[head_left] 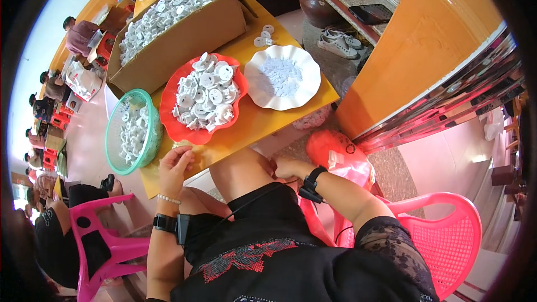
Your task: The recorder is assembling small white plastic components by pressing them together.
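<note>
My left hand [177, 162] is at the table's near edge, just below a red scalloped bowl [168, 113]. Its fingers are curled together, and whatever they may hold is too small to make out. My right hand [288, 168] rests low beside my bare thigh, its fingertips hidden there. White round-faced plastic pieces [208, 80] are heaped in the red bowl. A green mesh basket [154, 144] left of it holds more white pieces. The white fluted plate [258, 95] to the right carries small pale bits [281, 76].
A long cardboard box [184, 36] full of white pieces stands at the back of the yellow table [268, 128]. Several loose pieces [264, 39] lie beside it. A red plastic bag [330, 148] sits right of my leg. Pink chairs [436, 240] flank me; other people sit far left.
</note>
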`<state>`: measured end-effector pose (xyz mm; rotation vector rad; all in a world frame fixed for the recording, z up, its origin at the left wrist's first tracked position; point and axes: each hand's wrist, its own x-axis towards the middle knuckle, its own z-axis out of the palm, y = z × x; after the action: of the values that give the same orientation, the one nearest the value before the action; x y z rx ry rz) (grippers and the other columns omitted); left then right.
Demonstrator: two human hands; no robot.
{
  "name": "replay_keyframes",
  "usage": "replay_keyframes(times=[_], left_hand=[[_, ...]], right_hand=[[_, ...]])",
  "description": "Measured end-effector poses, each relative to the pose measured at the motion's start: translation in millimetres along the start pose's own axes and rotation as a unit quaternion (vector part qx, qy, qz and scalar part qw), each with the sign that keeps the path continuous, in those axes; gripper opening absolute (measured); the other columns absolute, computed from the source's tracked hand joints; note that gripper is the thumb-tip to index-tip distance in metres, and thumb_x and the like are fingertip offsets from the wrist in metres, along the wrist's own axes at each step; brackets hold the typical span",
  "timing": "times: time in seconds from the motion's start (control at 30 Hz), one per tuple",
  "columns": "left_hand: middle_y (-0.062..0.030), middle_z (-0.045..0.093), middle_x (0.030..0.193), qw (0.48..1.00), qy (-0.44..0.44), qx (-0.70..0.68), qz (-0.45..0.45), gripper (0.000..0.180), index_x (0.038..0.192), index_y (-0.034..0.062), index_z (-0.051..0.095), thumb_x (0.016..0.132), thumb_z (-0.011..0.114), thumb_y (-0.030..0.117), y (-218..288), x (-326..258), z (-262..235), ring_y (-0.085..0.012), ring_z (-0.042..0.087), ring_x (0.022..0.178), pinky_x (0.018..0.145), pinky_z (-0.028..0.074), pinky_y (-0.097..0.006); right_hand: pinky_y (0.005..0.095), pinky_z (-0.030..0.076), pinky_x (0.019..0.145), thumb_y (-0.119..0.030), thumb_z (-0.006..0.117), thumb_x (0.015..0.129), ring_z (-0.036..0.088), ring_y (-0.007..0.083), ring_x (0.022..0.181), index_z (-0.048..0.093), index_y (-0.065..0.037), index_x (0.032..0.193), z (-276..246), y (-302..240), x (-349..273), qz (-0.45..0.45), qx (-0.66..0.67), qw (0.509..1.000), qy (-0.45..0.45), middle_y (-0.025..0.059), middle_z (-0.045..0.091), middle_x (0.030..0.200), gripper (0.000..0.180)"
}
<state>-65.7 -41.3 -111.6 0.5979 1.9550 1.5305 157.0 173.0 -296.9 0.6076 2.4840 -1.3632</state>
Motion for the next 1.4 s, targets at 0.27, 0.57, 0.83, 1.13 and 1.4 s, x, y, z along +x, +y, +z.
replay_keyframes(times=[0.27,0.57,0.83,1.13,1.4], left_hand=[[-0.0008,0.067,0.086,0.999,-0.011,-0.006,-0.050,0.018,0.106,0.0025,0.067,0.089,0.066,0.011,8,6,7,-0.0066,0.061,0.074,0.062,0.048,-0.020],[-0.0027,0.069,0.086,0.991,-0.019,-0.033,-0.125,0.013,0.099,0.0009,0.069,0.088,0.068,0.006,32,-5,-5,-0.0073,0.062,0.073,0.067,0.051,-0.022],[-0.0050,0.070,0.090,0.977,-0.040,-0.071,-0.198,0.012,0.096,0.0003,0.071,0.085,0.071,0.003,14,2,-28,-0.0108,0.065,0.081,0.073,0.053,-0.025],[-0.0064,0.071,0.094,0.974,-0.025,-0.059,-0.219,0.021,0.104,0.0009,0.070,0.084,0.072,0.004,23,6,-25,-0.0136,0.068,0.081,0.072,0.056,-0.027],[-0.0065,0.071,0.092,0.973,-0.009,-0.042,-0.227,0.023,0.106,0.0007,0.069,0.083,0.073,0.004,23,4,-26,-0.0148,0.068,0.079,0.069,0.057,-0.028]], right_hand=[[0.0414,0.053,0.071,-0.023,0.062,0.074,0.068,0.0335,0.089,0.069,-0.005,0.100,-36,55,50,-0.018,0.062,0.983,-0.172,0.0171,0.070,0.096,0.032],[0.0415,0.053,0.071,-0.023,0.062,0.074,0.067,0.0335,0.088,0.069,-0.004,0.099,-71,10,187,-0.106,0.000,0.981,-0.164,0.0177,0.070,0.096,0.032],[0.0415,0.053,0.071,-0.023,0.062,0.074,0.067,0.0336,0.087,0.069,-0.003,0.098,20,32,247,-0.134,0.027,0.966,-0.218,0.0182,0.069,0.095,0.031],[0.0416,0.053,0.070,-0.022,0.062,0.074,0.067,0.0337,0.086,0.069,-0.003,0.097,111,34,236,-0.155,0.074,0.955,-0.242,0.0188,0.069,0.095,0.031],[0.0417,0.053,0.070,-0.022,0.063,0.074,0.067,0.0337,0.085,0.069,-0.002,0.096,135,30,222,-0.158,0.092,0.961,-0.206,0.0194,0.069,0.094,0.030]])
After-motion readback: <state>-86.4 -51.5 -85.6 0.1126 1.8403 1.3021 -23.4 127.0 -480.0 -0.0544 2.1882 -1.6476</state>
